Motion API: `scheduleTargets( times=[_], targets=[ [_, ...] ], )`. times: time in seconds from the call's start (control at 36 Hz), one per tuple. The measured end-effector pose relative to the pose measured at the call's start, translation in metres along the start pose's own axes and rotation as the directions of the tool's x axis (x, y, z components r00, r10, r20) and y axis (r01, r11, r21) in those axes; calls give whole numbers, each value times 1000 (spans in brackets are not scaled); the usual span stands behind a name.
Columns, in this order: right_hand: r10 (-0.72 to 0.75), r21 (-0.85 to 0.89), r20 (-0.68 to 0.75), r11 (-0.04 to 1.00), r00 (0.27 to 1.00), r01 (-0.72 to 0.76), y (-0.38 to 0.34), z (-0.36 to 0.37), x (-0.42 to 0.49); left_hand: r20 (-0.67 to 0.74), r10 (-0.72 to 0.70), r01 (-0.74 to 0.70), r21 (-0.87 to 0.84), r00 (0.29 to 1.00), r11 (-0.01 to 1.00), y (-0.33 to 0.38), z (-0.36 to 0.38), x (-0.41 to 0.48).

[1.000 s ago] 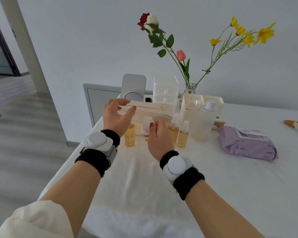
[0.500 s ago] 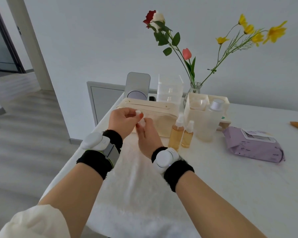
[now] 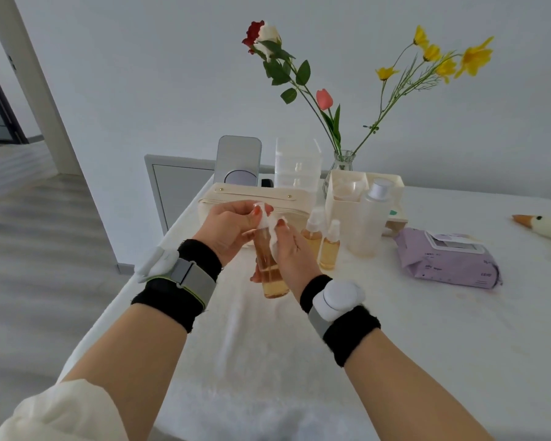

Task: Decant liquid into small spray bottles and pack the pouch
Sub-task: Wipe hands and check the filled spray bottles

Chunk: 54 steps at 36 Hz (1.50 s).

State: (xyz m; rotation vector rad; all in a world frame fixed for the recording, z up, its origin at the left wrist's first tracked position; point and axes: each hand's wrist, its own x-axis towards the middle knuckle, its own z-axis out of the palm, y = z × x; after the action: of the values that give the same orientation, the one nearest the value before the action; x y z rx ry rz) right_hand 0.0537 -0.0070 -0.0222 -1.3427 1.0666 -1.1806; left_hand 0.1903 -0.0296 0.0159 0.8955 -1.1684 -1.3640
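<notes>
While the white spray head (image 3: pixel 263 215) is pinched by the left hand (image 3: pixel 228 229), the amber-filled spray bottle (image 3: pixel 269 273) is gripped round its body by the right hand (image 3: pixel 295 253), raised above the worktop (image 3: pixel 427 329) before the cream pouch (image 3: pixel 233 193). Capping is judged to be in hand; tightening, then packing, is called for next. Two filled bottles (image 3: pixel 312 233) stand rightward on the white-covered worktop, against pale walls.

You're in a home, at a vanity-like table (image 3: pixel 427 329) draped in white cloth. At its far edge stand a glass vase (image 3: pixel 344 160) of flowers, a small standing mirror (image 3: pixel 238 157) and a cosmetic pouch (image 3: pixel 236 193). Wipes (image 3: pixel 446 259) and a plush goose (image 3: pixel 547 226) lie right, with wood floor (image 3: pixel 45 249) left.
</notes>
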Motion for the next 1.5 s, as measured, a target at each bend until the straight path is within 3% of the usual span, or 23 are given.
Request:
scheduleTargets(
  times=[0.08, 0.19, 0.33, 0.42, 0.53, 0.61, 0.67, 0.83, 0.92, 1.03, 1.14, 1.36, 1.42, 1.5],
  targets=[
    [128, 132, 40, 982, 991, -132, -3, -5, -5, 31, -1, 4, -110, 1000, 994, 3, 1, -1],
    [265, 290, 261, 895, 928, -337, -5, -8, -16, 32, -5, 11, -188, 999, 982, 5, 4, 0],
    [188, 241, 307, 933, 933, -267, -3, -11, -20, -2, -24, 23, -204, 1000, 979, 1, 2, 3],
    [154, 129, 289, 972, 945, -198, 0, -15, -22, -41, -32, 23, -208, 999, 978, -3, 1, 5],
    [110, -144, 237, 987, 965, -77, 6, -17, -27, -126, -44, 22, -174, 991, 985, -4, -3, 9],
    [51, -389, 187, 921, 981, 26, 7, -22, -32, -186, -48, 28, -106, 981, 994, -8, -2, 9],
    [62, -497, 136, 867, 989, 14, 9, -27, -33, -239, -52, 29, -96, 970, 995, -11, -2, 10],
    [18, -552, 3, 833, 1000, -13, 17, -41, -42, -355, -29, 28, -8, 934, 1000, -20, 2, 4],
    [-81, -657, -29, 753, 996, 42, 21, -47, -47, -366, 18, 16, 88, 930, 996, -30, 13, -1],
    [-96, -742, -43, 670, 994, 32, 24, -59, -59, -363, 86, -17, 190, 928, 982, -36, 26, -6],
    [-129, -677, -117, 736, 985, 16, 24, -73, -65, -361, 163, -49, 305, 918, 951, -31, 30, -9],
    [-163, -479, -230, 877, 959, 34, 26, -91, -83, -329, 214, -102, 327, 920, 939, -25, 51, -23],
    [-122, -380, -249, 925, 961, 19, 26, -93, -87, -347, 313, -116, 486, 884, 866, -25, 55, -27],
    [-38, -138, -332, 990, 942, -8, 27, -98, -91, -232, 512, -163, 773, 827, 613, -26, 63, -34]
  ],
)
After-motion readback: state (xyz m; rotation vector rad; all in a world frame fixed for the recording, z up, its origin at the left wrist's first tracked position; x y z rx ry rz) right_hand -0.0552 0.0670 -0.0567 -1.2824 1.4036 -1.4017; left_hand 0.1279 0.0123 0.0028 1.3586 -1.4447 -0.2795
